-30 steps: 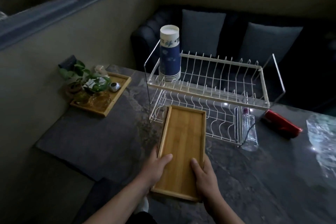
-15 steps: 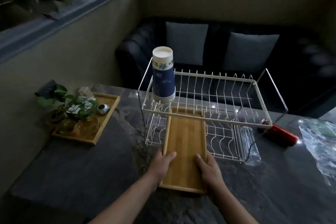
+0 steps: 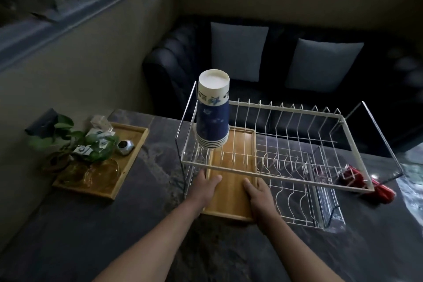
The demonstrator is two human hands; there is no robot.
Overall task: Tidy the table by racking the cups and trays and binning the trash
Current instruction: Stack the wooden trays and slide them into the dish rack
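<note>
A bamboo tray (image 3: 231, 188) lies lengthwise on the lower tier of the white wire dish rack (image 3: 297, 168), its near end sticking out over the table. My left hand (image 3: 204, 186) grips the tray's left edge and my right hand (image 3: 259, 194) grips its right edge. A stack of upside-down blue and white paper cups (image 3: 213, 110) stands at the left end of the rack's upper tier. A second bamboo tray (image 3: 135, 144) at the left carries glass cups (image 3: 100, 170), a plant and a small metal object.
A red packet (image 3: 375, 184) lies behind the rack's right end. Clear plastic wrap (image 3: 412, 192) sits at the table's right edge. A dark sofa with two grey cushions stands beyond the table. A wall runs along the left.
Both hands have pushed the bamboo tray forward, from the table in front of the rack into its lower tier. The camera has tilted up.
</note>
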